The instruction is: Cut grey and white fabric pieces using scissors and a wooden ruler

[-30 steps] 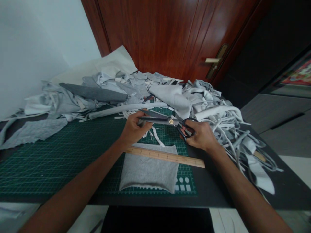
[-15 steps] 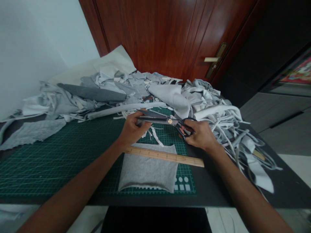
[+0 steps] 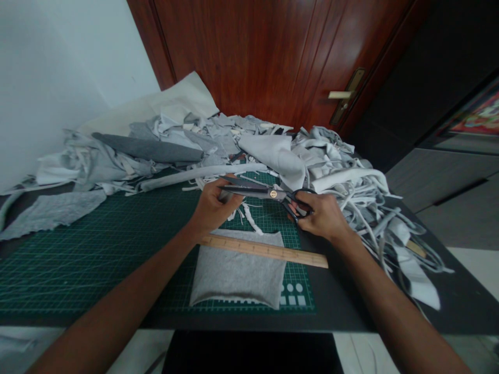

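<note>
Over the far right of the green cutting mat (image 3: pixel 117 228), scissors (image 3: pixel 273 194) held part-open
Right hand (image 3: pixel 322 215) is closed round the handles; left hand (image 3: pixel 212 205) curls at the blade ends, whether gripping anything I cannot tell; squeezing the handles could nick that left hand, while a dropped left wrist might nudge the ruler (image 3: pixel 265 251) askew on the near grey cloth (image 3: pixel 237 278)

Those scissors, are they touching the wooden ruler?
Apart. The head view shows it: green cutting mat and the far edge of the gray fabric lie between the scissors and the wooden ruler.
</note>
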A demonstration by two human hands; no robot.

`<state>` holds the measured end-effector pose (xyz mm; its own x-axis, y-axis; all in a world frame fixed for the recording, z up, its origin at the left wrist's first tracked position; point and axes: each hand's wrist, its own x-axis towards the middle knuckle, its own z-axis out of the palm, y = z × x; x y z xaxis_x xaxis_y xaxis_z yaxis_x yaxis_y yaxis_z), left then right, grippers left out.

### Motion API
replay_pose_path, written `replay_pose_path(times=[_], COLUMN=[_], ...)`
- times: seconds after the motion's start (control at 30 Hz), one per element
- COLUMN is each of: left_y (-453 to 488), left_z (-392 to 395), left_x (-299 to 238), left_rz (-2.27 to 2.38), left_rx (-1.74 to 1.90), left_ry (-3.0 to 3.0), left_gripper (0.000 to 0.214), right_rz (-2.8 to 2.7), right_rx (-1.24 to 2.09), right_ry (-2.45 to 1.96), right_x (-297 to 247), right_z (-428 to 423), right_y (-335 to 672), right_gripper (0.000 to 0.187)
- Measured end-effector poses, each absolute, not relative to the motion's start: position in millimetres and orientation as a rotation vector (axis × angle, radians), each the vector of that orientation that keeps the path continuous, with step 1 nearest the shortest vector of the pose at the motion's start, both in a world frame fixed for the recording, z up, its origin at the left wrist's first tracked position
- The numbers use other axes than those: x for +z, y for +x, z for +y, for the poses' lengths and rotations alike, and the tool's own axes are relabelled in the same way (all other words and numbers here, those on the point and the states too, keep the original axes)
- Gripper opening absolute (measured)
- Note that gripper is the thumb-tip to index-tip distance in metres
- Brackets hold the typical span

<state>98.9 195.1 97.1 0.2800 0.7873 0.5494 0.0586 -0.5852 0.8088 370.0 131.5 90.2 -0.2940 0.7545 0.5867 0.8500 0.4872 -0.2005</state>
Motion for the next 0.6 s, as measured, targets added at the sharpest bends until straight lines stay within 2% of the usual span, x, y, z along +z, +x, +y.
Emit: replay_pose_path(times=[0.37,0.6], left_y=[99.1,97.8], left_z=[193.0,192.2], left_x=[101.4,102.9], left_rz=[0.776,0.759], left_rx=[1.349,1.317], left_ry=[1.875,1.934], left_gripper=[0.023,0.021], right_rz=[-2.109,-2.101], right_rx=[-0.249,-0.200], right_ry=[-1.263,-1.302], right_x=[92.2,89.3], right_z=[131.3,132.4], right_y=[369.4,371.6], right_gripper=[0.016,0.019])
